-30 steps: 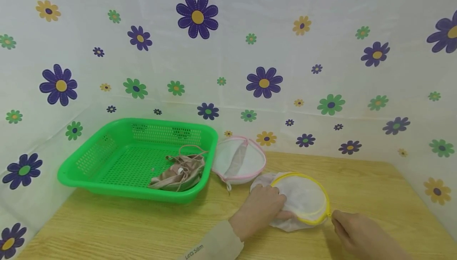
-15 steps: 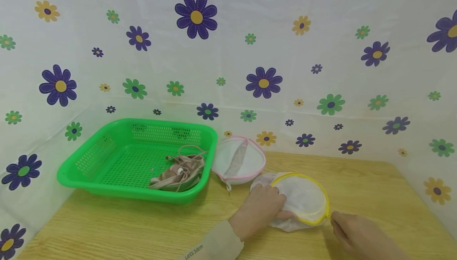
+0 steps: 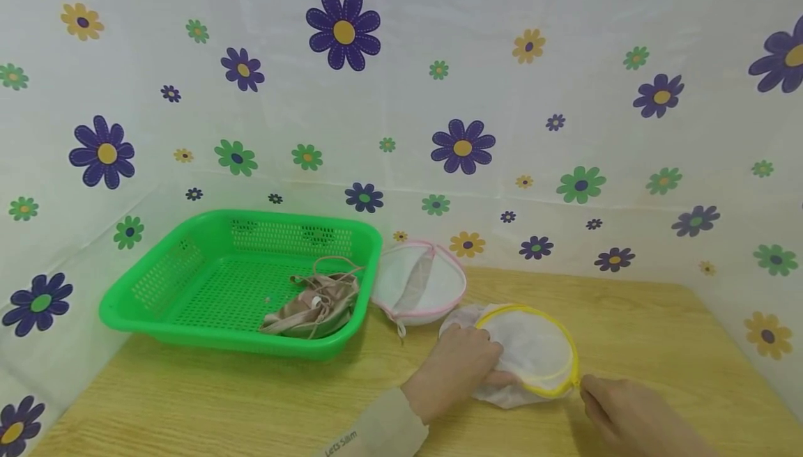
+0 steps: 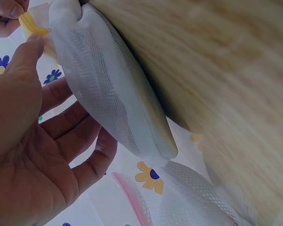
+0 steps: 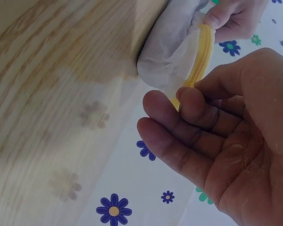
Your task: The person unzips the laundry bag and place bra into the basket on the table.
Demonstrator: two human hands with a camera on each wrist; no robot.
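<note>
A white mesh laundry bag [image 3: 533,345] with a yellow zipper rim lies on the table in the head view. My left hand [image 3: 461,366] grips its near left side. In the left wrist view the thumb [image 4: 30,52] touches the yellow edge while the other fingers lie along the mesh. At the rim's right end my right hand [image 3: 633,408] pinches the zipper's end between thumb and index finger; the pull itself is mostly hidden. The right wrist view shows the yellow zipper [image 5: 200,54] running from this pinch towards the left hand.
Behind the left hand stands a second white mesh bag [image 3: 414,283] with pink trim. A green plastic basket [image 3: 238,342] is at the left, holding a crumpled brownish drawstring pouch [image 3: 320,304]. Flower-printed white sheeting [image 3: 389,88] rises behind the wooden table [image 3: 251,401].
My right hand has shifted very slightly to the left along with the zipper's end. The left hand and the bag stay in place.
</note>
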